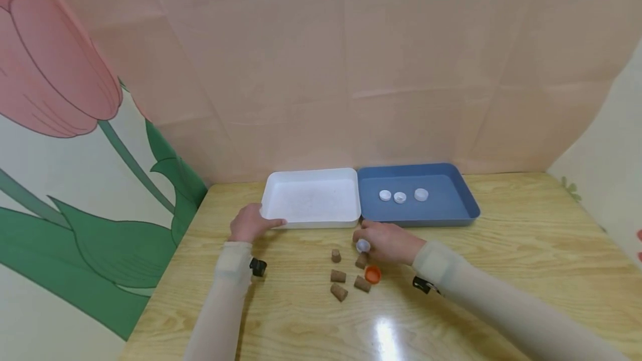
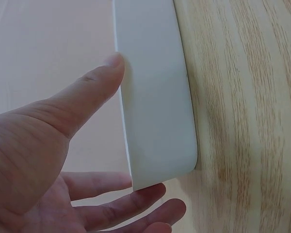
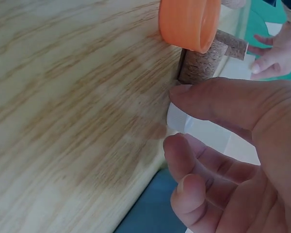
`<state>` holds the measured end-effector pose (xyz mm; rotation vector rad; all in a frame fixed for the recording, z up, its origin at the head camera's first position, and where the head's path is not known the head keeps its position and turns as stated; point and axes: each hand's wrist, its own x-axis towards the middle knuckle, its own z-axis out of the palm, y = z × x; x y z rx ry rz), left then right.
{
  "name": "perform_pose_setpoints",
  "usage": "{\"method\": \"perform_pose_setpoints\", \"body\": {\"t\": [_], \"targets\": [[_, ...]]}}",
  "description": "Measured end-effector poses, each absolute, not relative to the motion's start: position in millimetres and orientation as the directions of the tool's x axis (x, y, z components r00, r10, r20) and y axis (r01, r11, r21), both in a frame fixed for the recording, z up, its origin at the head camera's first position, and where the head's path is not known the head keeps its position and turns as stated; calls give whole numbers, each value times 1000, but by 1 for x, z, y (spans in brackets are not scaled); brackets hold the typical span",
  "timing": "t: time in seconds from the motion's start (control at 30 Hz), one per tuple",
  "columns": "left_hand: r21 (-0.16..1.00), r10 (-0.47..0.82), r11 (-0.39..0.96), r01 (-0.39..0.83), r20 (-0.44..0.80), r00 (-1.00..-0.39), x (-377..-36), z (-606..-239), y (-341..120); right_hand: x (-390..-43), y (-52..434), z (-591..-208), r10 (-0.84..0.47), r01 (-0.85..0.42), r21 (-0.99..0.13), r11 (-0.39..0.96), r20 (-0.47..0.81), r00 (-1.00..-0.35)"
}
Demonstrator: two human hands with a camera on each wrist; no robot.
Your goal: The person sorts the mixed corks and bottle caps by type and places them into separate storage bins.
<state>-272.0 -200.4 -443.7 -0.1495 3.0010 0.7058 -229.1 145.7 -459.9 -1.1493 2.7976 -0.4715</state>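
Note:
My right hand (image 1: 388, 242) pinches a small white bottle cap (image 3: 177, 118) between thumb and fingertips, low over the table in front of the trays. Beside it, an orange cap (image 1: 373, 274) and several brown corks (image 1: 338, 276) lie on the wood. My left hand (image 1: 249, 223) rests at the near left corner of the white tray (image 1: 306, 224). In the left wrist view its thumb touches the front rim, while the loosely extended fingers (image 2: 116, 208) lie along the corner's side.
Right of the white tray stands a blue tray (image 1: 446, 210) holding three white caps (image 1: 399, 198). Both trays sit at the back of the wooden table (image 1: 291, 305), near a wall covered with pinkish sheeting (image 1: 301, 71). A wall with a painted tulip (image 1: 65, 60) rises at left.

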Motion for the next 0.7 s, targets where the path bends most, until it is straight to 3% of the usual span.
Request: {"method": "perform_pose_setpoints", "body": {"t": [0.7], "targets": [[445, -80, 889, -108, -81, -993, -271, -442, -200, -231, 148, -463, -686, -659, -284, 696, 9, -728]]}}
